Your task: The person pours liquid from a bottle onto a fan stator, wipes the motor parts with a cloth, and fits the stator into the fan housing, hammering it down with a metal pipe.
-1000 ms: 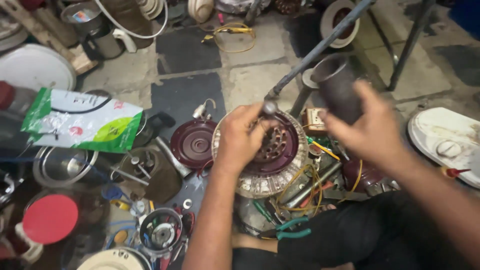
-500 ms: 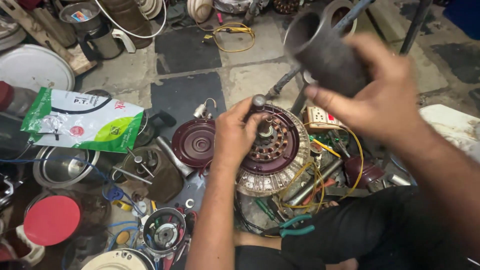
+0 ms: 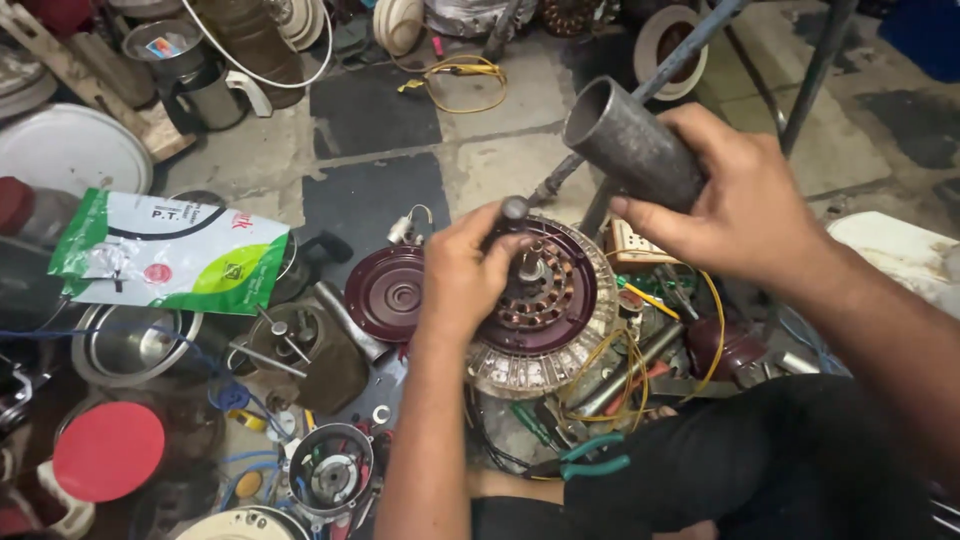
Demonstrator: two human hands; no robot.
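Observation:
A round fan motor (image 3: 545, 310) with a maroon centre, copper windings and a silver rim lies on the cluttered floor in front of me. My left hand (image 3: 465, 270) rests on its left side, fingers closed around the dark shaft (image 3: 513, 211) that sticks up from the middle. My right hand (image 3: 735, 205) holds a short grey metal pipe (image 3: 630, 143) above and to the right of the motor, open end tilted up to the left. Yellow wires (image 3: 615, 365) trail from the motor's right side.
A maroon motor cover (image 3: 385, 293) lies left of the motor. A green and white packet (image 3: 170, 250), steel bowl (image 3: 125, 345), red lid (image 3: 108, 450), small round part (image 3: 330, 475) and teal-handled pliers (image 3: 590, 455) surround it. Metal stand legs (image 3: 810, 70) rise at the back right.
My right hand has raised the grey pipe from beside the motor to well above it and tilted its open end up. My left hand has shifted to grip the shaft.

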